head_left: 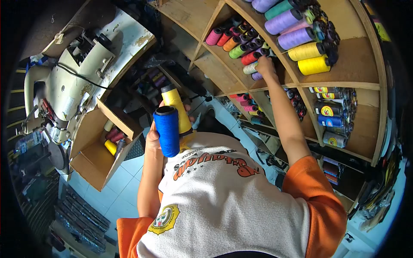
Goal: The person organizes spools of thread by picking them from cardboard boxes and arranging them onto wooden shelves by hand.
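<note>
My left hand (153, 136) is closed around two cones of thread at the middle of the view. The blue thread cone (167, 133) is in front, its dark hollow end facing up. Behind it tilts the yellow thread cone (175, 107), with a dark tip. My right hand (266, 68) reaches into a shelf compartment. Its fingers are closed at the end of a pale thread cone (250, 69) and partly hidden. Just below lies a lilac thread cone (257, 76), and a red thread cone (249, 58) is just above.
A wooden shelf (245, 81) with thread cones of several colours fills the upper right. An open cardboard box (92, 161) with a few cones stands at the left, below a sewing machine (73, 77) on its table. Dark bundled strips (81, 219) lie on the tiled floor.
</note>
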`<state>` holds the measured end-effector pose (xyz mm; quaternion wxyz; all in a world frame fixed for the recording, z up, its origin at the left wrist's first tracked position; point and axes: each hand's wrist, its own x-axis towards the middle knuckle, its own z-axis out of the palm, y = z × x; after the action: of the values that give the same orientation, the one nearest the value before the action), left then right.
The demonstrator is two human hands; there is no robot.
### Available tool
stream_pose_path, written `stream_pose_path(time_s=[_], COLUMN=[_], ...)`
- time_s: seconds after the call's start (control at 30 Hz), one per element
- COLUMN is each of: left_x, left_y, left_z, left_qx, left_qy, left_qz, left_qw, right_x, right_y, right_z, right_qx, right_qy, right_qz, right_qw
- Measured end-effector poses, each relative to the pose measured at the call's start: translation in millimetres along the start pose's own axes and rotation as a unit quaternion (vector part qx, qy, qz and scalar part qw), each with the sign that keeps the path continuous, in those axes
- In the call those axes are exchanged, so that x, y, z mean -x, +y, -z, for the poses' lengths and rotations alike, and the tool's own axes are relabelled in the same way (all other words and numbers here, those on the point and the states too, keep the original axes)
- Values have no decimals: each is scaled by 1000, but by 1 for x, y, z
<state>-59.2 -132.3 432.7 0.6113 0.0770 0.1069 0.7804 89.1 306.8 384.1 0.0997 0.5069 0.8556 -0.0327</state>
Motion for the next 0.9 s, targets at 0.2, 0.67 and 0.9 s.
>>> stream_pose_path(time_s=[0.2,0.67,0.9], left_x=[-2,3,4], left_y=[-2,-1,0], left_z=[-13,-12,-8], left_qx=[9,-11,-12], left_qy=[40,39,32], left_qz=[-38,-30,-28], left_qw=[998,999,999], right_x=[10,20,43], right_y=[-6,5,5], right_z=[3,-1,12], right_qx=[-18,-41,15], right_qy=[-37,17,-36], right_qz=[-15,0,-34], right_qw=[999,999,999])
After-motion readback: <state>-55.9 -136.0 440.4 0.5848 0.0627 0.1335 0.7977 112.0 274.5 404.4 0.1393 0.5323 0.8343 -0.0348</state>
